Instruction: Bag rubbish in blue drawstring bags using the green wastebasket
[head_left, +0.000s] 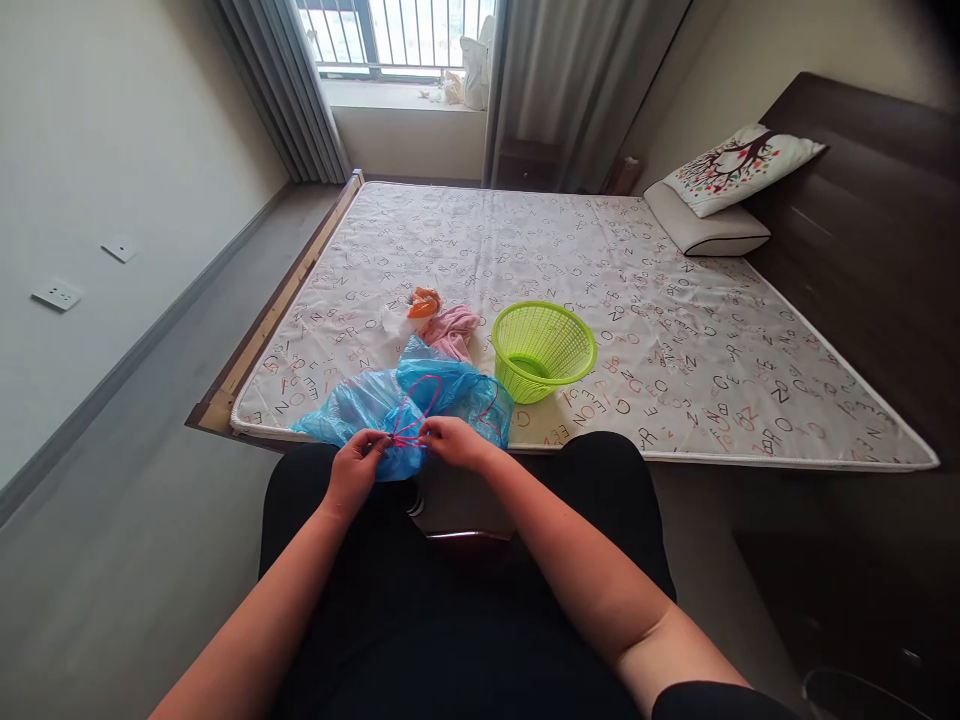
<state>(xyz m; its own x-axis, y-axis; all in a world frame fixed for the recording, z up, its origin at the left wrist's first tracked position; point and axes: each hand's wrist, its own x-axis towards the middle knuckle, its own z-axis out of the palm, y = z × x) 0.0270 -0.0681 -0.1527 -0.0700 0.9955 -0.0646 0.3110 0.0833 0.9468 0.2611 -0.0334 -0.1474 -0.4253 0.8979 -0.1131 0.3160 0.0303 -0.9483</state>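
Both hands meet at the near edge of the bed [675, 300], right over the mouth of a blue plastic bag [390, 405]. The left hand [356, 470] is closed in a pinch on the red drawstring [409, 438], and the right hand [454, 442] pinches the same string just beside it, so the two sets of fingertips almost touch. Between them the string runs as a short horizontal stretch, left to right across the person's front, while its loose loop rises away from the hands over the crumpled bag. The bag itself lies directly ahead of both hands, spreading away from the person and slightly to the left, with its gathered rim nearest the hands. Neither hand is noticeably closer to it; the pinch sits on the person's midline. Just beyond the bag, farther onto the mattress, rest a pink cloth [454, 330] and a small heap of white and orange wrapping [412, 308]. A green plastic basket [544, 348] stands upright to the right of the bag, close to it but apart, nearer the right hand.
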